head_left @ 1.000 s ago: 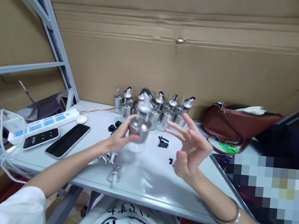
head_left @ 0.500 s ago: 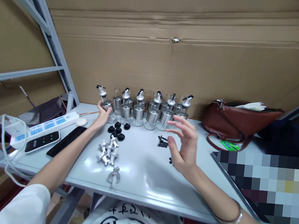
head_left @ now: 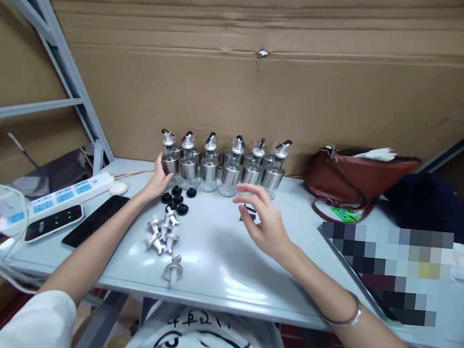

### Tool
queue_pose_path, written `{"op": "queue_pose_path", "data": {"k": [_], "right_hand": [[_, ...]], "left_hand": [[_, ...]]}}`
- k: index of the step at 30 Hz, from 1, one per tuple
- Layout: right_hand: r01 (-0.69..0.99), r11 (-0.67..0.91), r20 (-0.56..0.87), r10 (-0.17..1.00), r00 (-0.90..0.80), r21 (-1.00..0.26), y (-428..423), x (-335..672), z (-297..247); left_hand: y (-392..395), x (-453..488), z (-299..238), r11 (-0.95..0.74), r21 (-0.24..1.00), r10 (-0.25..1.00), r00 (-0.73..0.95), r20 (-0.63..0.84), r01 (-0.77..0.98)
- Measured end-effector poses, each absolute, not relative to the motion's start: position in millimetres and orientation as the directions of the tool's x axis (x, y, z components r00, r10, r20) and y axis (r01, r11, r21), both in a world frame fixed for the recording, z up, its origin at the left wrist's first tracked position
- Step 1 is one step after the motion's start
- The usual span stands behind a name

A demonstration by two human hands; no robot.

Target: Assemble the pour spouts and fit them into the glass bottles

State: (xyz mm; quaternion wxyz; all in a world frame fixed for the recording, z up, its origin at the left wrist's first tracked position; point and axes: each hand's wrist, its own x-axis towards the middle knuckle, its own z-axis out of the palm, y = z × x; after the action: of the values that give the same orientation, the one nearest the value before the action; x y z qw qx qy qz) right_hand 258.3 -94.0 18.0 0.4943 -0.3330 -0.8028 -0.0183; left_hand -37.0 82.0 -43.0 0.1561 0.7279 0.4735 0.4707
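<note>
My left hand is wrapped round the leftmost oil bottle, a glass bottle with a steel sleeve and a pourer spout on top. It stands at the left end of a row of similar bottles, several of them topped with black-flapped spouts. My right hand hovers over the table with fingers apart and nothing in it. Small black flaps lie partly hidden behind its fingers. Near my left forearm are several black stoppers and a pile of silvery pourer spouts, with one spout lying closer to me.
On the left lie a black phone, a white device and a power strip with a white cable. A brown handbag sits at the back right. A cardboard wall rises behind the bottles.
The leftmost bottle in my left hand has moved right, closer to the row, and now stands in line. My right hand has shifted left and lower. The view has turned slightly.
</note>
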Motion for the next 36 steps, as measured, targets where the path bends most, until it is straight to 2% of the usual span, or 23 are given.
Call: {"op": "queue_pose_path", "data": {"k": [2,5,6,7,9,12,15,21,24,31,36], "right_hand": [[0.564,0.776,0.803,0.514,-0.302,-0.285,-94.0,258.9,17.4],[0.579,0.778,0.815,0.488,-0.312,-0.244,-94.2,260.3,17.5],[0.583,0.781,0.818,0.475,-0.323,-0.224,-94.0,260.9,17.6],[0.584,0.786,0.819,0.463,-0.338,-0.203,-93.6,261.5,17.6],[0.585,0.794,0.817,0.442,-0.371,-0.164,-92.3,262.5,17.4],[0.555,0.818,0.794,0.436,-0.423,-0.153,-91.4,262.2,16.2],[0.491,0.845,0.692,0.484,-0.535,-0.211,-95.8,257.3,14.9],[0.435,0.851,0.336,0.518,-0.787,-0.294,-119.0,226.5,10.7],[0.478,0.805,0.235,0.57,-0.787,-0.35,-126.0,207.5,5.9],[0.535,0.573,0.089,0.729,-0.678,-0.621,-124.5,187.9,4.0],[0.497,0.377,-0.056,0.751,-0.658,-0.781,-121.5,182.4,5.7]], "left_hand": [[71.9,-39.4,-37.3,-0.51,0.602,0.81,0.108,0.576,0.615],[52.0,-37.1,-17.8,-0.546,0.434,0.689,0.09,0.719,0.716],[45.1,-34.6,-9.8,-0.555,0.409,0.682,0.114,0.723,0.725],[38.3,-31.4,-2.2,-0.573,0.396,0.705,0.185,0.684,0.717],[25.9,-23.7,9.9,-0.624,0.361,0.754,0.412,0.512,0.693],[11.3,-12.0,16.8,-0.69,0.229,0.709,0.578,0.403,0.686],[1.4,-2.6,15.0,-0.697,0.179,0.708,0.626,0.327,0.695],[-9.6,7.8,12.9,-0.684,0.078,0.718,0.651,0.247,0.725],[-11.6,8.9,14.0,-0.673,0.053,0.727,0.646,0.233,0.738],[-12.7,9.5,13.3,-0.701,-0.01,0.676,0.669,0.308,0.713],[-17.0,16.8,8.9,-0.739,-0.123,0.599,0.729,0.332,0.663]]}}
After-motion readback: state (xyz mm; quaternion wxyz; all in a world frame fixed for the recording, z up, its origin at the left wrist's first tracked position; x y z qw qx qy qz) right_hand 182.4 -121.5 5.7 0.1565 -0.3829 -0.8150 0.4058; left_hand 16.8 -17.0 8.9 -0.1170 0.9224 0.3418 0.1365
